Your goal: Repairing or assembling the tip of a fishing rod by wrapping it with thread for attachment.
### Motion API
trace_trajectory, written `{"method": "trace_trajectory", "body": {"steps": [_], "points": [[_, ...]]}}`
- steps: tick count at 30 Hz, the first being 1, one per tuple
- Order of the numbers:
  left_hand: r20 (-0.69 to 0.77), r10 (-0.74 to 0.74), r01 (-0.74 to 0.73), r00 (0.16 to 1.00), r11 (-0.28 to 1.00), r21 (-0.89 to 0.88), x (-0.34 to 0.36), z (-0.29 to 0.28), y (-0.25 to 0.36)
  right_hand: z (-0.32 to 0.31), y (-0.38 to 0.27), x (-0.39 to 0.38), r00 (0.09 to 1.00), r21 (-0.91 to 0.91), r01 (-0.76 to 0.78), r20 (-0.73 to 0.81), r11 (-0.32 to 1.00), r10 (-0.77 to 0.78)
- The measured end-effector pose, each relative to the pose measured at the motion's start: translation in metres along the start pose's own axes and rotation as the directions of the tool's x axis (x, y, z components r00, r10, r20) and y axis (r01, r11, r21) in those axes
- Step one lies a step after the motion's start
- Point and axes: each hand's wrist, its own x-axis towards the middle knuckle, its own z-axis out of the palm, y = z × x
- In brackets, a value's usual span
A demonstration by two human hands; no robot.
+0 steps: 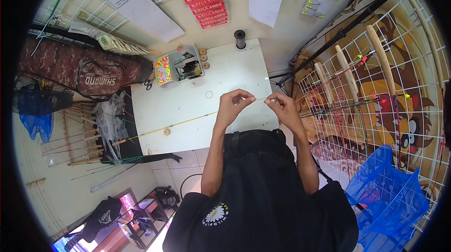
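Note:
A thin yellow fishing rod (188,120) slants across the white table, its handle end past the table's left edge. Its slim end runs up to my left hand (230,107), whose thumb and fingertips pinch it. My right hand (284,110) is just to the right, thumb and forefinger pressed together. Something very thin spans the short gap between both sets of fingertips; whether it is rod tip or line is too fine to tell. Both hands hover over the table's near right part.
On the white table (188,141) are a small ring (209,95), a wooden disc (167,131), a spool (240,39) and a divided box (183,66) with bright beads. Scissors (148,85) lie by the left edge. A wire rack (347,90) stands at right, with blue netting (390,200).

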Motion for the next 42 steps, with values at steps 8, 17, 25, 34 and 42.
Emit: {"method": "trace_trajectory", "body": {"steps": [8,17,25,34,42], "points": [[0.137,0.077,-0.102,0.988,0.978,0.184,-0.004,0.015,0.008,0.023,0.022,0.006,0.878,0.288,0.476,-0.205,0.831,-0.432],[0.117,0.052,-0.072,0.992,0.982,0.177,-0.011,0.009,0.000,0.029,0.022,0.000,0.967,0.513,0.216,0.002,0.831,-0.253],[0.072,0.057,-0.071,0.996,0.975,0.211,-0.013,0.004,-0.003,0.026,0.020,-0.001,0.974,0.209,0.224,-0.003,0.952,-0.228],[0.041,0.007,-0.018,0.999,0.965,0.261,-0.023,-0.012,-0.017,0.018,0.011,-0.008,0.969,0.040,0.248,-0.018,0.968,-0.248],[0.134,0.034,-0.070,0.990,0.959,0.276,-0.028,0.000,-0.023,0.040,0.024,0.004,0.740,-0.270,0.601,-0.170,0.753,-0.651]]}}
